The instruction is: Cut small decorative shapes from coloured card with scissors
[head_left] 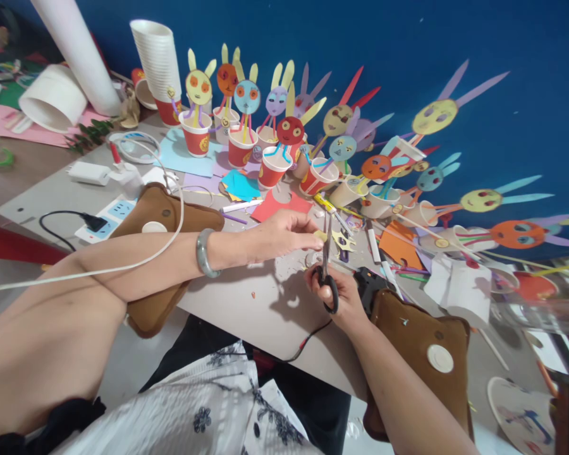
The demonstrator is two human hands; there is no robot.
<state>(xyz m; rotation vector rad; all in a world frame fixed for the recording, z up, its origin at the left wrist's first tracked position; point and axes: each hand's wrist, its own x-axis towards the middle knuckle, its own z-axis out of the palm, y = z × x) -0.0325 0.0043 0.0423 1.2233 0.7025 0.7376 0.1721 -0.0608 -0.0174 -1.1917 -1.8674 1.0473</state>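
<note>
My left hand (289,237) pinches a small piece of yellow paper (320,236) between thumb and fingers. Black-handled scissors (330,292) are gripped in my right hand (342,297), their blades pointing up and meeting the yellow paper's right edge. Whether the blades are cutting into it I cannot tell. Just beyond the blades lies a yellow paper scrap (345,241) with cut-out holes. Small paper bits are scattered on the table (237,284) below my hands.
Several paper-cup rabbits (290,129) stand along the blue wall. A stack of white cups (154,60) rises at the back left. Brown cushions (422,354) lie under my forearms. A white cable (179,218) crosses my left arm near a power strip (111,218). Orange paper (398,243) and pens lie right.
</note>
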